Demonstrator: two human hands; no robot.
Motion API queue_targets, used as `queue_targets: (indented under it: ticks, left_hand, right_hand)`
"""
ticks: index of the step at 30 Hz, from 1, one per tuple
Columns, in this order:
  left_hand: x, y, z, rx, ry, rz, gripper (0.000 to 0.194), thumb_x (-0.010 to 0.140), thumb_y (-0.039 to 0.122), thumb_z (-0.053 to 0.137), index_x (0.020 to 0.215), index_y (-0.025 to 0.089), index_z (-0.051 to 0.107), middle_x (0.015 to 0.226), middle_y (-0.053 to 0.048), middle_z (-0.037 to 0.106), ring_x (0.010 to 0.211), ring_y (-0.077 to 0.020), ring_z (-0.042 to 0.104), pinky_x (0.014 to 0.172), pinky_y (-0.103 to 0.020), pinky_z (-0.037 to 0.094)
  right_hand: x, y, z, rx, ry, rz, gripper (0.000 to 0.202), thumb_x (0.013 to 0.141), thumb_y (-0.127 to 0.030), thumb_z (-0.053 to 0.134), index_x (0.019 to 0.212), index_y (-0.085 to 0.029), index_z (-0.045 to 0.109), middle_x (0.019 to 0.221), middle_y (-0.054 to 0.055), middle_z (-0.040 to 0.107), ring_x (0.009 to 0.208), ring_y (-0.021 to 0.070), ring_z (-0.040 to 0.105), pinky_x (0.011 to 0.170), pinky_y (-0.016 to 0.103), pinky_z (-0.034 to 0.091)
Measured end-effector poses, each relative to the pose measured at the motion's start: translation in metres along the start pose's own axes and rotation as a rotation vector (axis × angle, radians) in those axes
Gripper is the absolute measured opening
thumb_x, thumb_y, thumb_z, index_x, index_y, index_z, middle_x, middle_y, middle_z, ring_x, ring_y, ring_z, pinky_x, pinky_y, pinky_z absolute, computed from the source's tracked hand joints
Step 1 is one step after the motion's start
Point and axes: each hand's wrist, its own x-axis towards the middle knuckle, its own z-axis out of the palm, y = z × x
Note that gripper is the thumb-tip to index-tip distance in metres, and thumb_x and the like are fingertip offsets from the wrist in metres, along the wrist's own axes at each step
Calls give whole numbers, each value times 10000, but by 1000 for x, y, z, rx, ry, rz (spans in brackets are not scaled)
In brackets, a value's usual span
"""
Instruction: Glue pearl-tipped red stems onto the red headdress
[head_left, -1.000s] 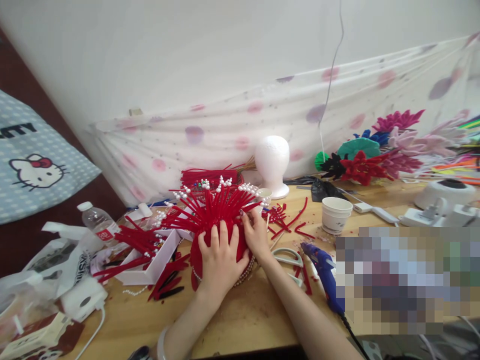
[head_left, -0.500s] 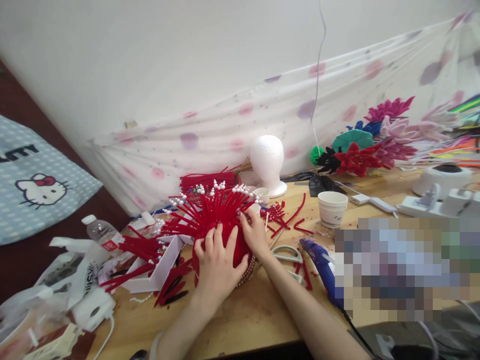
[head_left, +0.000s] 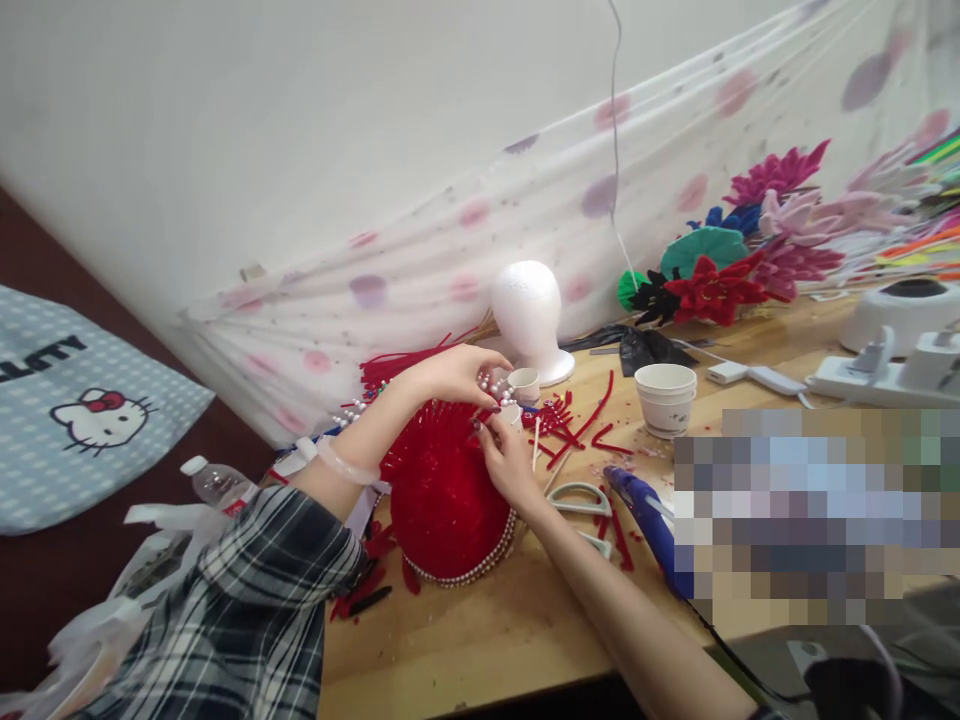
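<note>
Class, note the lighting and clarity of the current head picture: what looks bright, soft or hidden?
Head view: white head form bright and pale; head view: red dome soft in detail; head view, far right: coloured stems smeared; head view, lower right: pixelated patch hiding what lies beneath.

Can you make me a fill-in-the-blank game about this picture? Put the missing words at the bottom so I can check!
1. The big round piece beside the right hand is coloured ____.
2. The bracelet is on the person's ____ arm.
3. The foam head standing at the back of the table is coloured ____.
4. The glue gun is coloured ____.

Missing words: red; left; white; blue.
</note>
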Motion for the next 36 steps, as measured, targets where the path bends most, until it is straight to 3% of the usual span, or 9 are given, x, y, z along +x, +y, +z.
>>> queue_targets:
  ticks: [6,10,17,21,26,30,33,34,36]
  left_hand:
    - [15,1,-7,144,-165,70,288,710,215,592,963,127,699,787,-28,661,700,-149,574,616,-250,396]
    - [17,-5,-5,169,-224,87,120,709,209,557,759,144,644,658,11,600,607,-123,518,569,-246,343]
    - [16,-4,-4,105,-239,64,181,699,205,582,843,147,674,753,-4,654,686,-132,574,654,-246,397]
    - [17,-2,-2,100,-236,47,195,725,291,625,835,143,689,728,-4,659,655,-125,572,625,-237,393]
    - [16,-3,0,143,-192,51,124,715,224,589,754,143,675,675,1,655,614,-121,559,576,-234,365]
    - [16,-4,-1,135,-196,34,122,703,209,582,757,146,671,681,2,659,631,-124,569,594,-234,378]
    - [15,-8,-4,123,-196,46,134,722,239,576,770,151,665,693,9,650,636,-120,563,590,-227,377]
    - [15,-9,-4,117,-193,59,136,728,252,575,766,153,661,692,13,642,633,-116,558,588,-224,375]
    - [14,-12,-6,105,-188,71,141,738,277,574,747,156,647,681,22,622,617,-106,544,590,-219,376]
  right_hand:
    - [2,-1,0,10,-13,21,181,874,-283,419,700,-234,439,699,10,551,671,183,497,644,302,368]
    - [2,-1,0,15,-21,33,173,866,-270,421,696,-237,429,705,10,557,688,183,503,661,299,375]
    - [1,-3,-1,-15,-23,44,169,864,-244,421,715,-223,499,736,34,607,694,191,534,662,301,387]
    - [1,-2,-2,-64,-34,49,186,867,-204,416,777,-196,578,786,69,650,734,212,573,689,319,411]
    - [3,-13,-8,-154,-66,41,177,888,-195,423,886,-194,600,831,70,671,777,216,599,708,319,426]
    - [-29,-58,-38,-237,-94,-3,142,904,-188,445,872,-203,582,841,68,652,751,203,591,675,316,415]
    - [-83,-93,-77,-361,-139,-151,247,894,-145,482,665,-237,476,576,-20,511,515,139,484,506,278,330]
    - [-101,-101,-90,-400,-67,-218,273,870,-125,515,635,-240,435,536,-32,458,473,129,439,481,281,306]
    - [-127,-106,-115,-548,259,-240,275,843,-95,552,652,-246,424,520,-43,401,440,125,377,475,289,296]
